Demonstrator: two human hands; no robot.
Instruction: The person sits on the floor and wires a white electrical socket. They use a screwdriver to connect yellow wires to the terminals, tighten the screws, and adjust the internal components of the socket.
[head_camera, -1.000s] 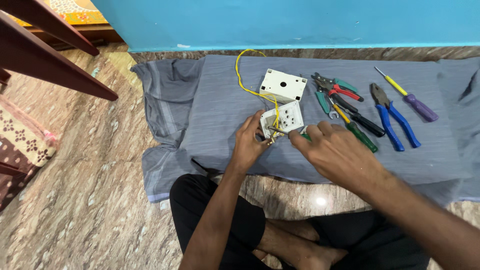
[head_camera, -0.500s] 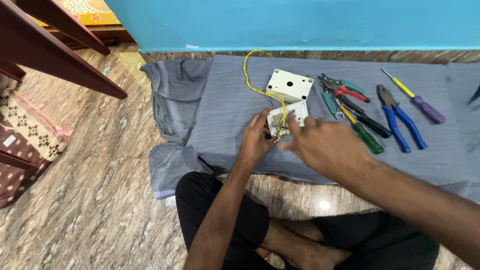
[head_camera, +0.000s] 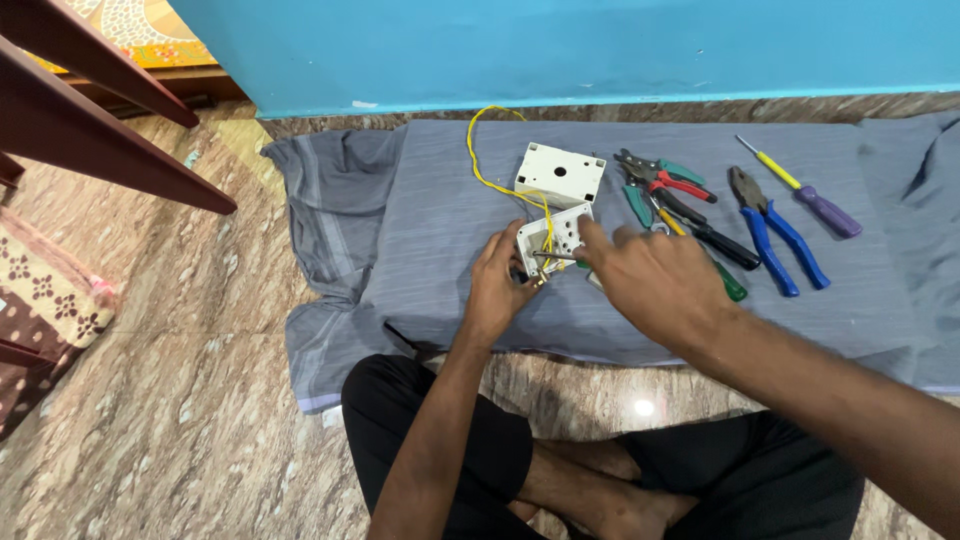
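Observation:
My left hand (head_camera: 498, 285) grips the near-left corner of a white switch plate (head_camera: 555, 234) that lies on a grey cloth (head_camera: 420, 240). A yellow wire (head_camera: 485, 160) loops from the plate up toward the wall. My right hand (head_camera: 655, 285) holds a slim screwdriver (head_camera: 553, 256) whose metal tip rests on the plate. A white plastic box (head_camera: 559, 174) sits just behind the plate.
Right of the box lie red-and-green cutters (head_camera: 665, 180), a black-handled tool (head_camera: 705, 235), blue pliers (head_camera: 770, 235) and a yellow-and-purple screwdriver (head_camera: 800, 190). A blue wall (head_camera: 560, 50) runs behind. Dark wooden furniture legs (head_camera: 100, 130) stand at left on the stone floor.
The view has shifted a little. My right hand has moved left and closer over the plate; my left hand keeps its grip on it.

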